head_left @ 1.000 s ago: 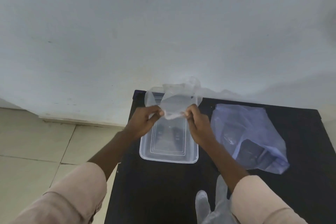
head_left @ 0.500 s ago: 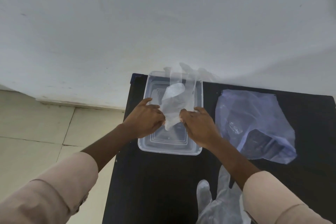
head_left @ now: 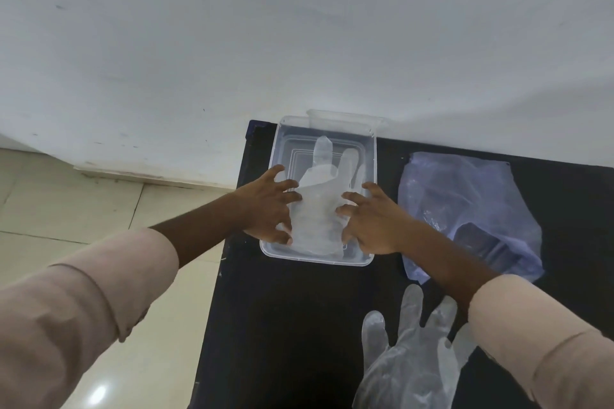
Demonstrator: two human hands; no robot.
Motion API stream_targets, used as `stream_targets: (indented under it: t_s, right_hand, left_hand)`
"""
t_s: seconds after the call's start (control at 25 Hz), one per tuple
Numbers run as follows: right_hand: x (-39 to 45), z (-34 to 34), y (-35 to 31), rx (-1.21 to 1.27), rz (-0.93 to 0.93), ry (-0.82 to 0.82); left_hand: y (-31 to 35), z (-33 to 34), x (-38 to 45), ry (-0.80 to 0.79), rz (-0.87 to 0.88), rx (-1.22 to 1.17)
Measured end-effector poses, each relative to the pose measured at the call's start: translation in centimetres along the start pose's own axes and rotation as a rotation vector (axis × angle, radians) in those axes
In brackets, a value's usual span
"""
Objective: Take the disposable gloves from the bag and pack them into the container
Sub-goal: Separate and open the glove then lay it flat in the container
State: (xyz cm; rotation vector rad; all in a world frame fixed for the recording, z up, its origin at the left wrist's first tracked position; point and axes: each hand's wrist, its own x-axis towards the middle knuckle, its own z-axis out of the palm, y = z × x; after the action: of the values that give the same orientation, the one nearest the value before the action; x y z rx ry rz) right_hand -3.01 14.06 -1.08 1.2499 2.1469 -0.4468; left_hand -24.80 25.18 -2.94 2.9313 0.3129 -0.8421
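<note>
Glove (head_left: 317, 206) lies flat in the container (head_left: 371, 156), fingers pointing to the wall, cuff toward the person. Left hand (head_left: 269, 209) and right hand (head_left: 372, 226) are both spread open, fingertips resting on the glove's side edges, pressing it down; neither grips anything. A 2nd glove (head_left: 412, 362) lies on the table (head_left: 282, 325) near the person, by the right sleeve, well apart from the container. Bag (head_left: 465, 209) sits just right of the container; something dark shows thru it, can't tell what.

Risks, as a judgement:
- Film is thin & clingy, prob. sticks to skin. Lifting the hands could drag the glove back out or crumple it.
- It likely springs up once pressure goes, esp. at the cuff, and ends up over the rim.
- Container is light and sits at the table's far-left corner; a push from the right hand could slide it toward the edge.
- Right sleeve hangs over the 2nd glove; pulling the arm back may sweep it off the table.
</note>
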Motion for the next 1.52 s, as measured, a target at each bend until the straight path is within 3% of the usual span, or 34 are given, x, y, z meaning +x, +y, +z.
stream_targets:
  t_s: [0.16, 0.24, 0.44, 0.56, 0.72, 1.32, 1.52]
  right_hand:
    - [0.0, -0.6, -0.4, -0.098, 0.008, -0.085]
    - [0.2, -0.6, -0.5, -0.062, 0.023, -0.058]
    - [1.7, -2.3, -1.8, 0.474, 0.283, 0.307]
    - [4.0, -2.8, -2.0, 0.637, 0.403, 0.328]
    - [6.3, -1.7, -2.1, 0.594, 0.419, 0.241]
    - [10.2, -2.1, -2.1, 0.41, 0.422, 0.351]
    - [9.8, -2.7, -1.8, 0.482, 0.4, 0.369]
  left_hand:
    - [0.4, -0.4, -0.2, -0.059, -0.031, -0.043]
    - [0.5, -0.7, -0.3, -0.011, -0.035, -0.06]
    - [3.8, -1.2, 0.3, 0.083, -0.117, -0.131]
    - [6.2, -1.5, 1.0, 0.035, -0.197, -0.252]
    - [6.7, -1.4, 1.4, -0.037, -0.257, -0.314]
    - [6.4, -0.8, 1.7, -0.096, -0.242, -0.343]
    - [6.0, -0.7, 1.6, -0.102, -0.246, -0.371]
